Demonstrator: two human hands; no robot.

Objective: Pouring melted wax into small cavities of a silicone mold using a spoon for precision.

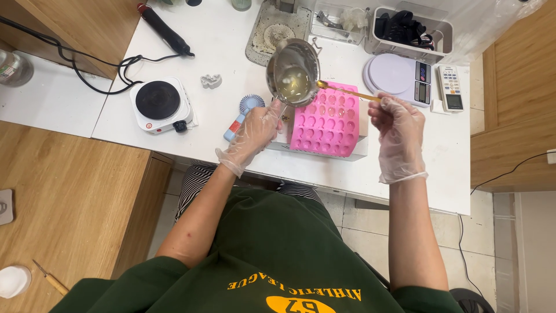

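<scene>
My left hand, in a clear glove, grips the handle of a small steel pouring pot with pale yellowish liquid inside. The pot hangs tilted over the upper left corner of a pink mould tray with several round cavities. My right hand, also gloved, pinches a thin golden stick whose far tip reaches the pot's lip. The pink tray rests on a white block on the white table.
A small white hotplate with a black top stands left, its cable trailing away. A blue handheld fan lies beside my left hand. A round scale, a remote-like device and bins sit at the back right.
</scene>
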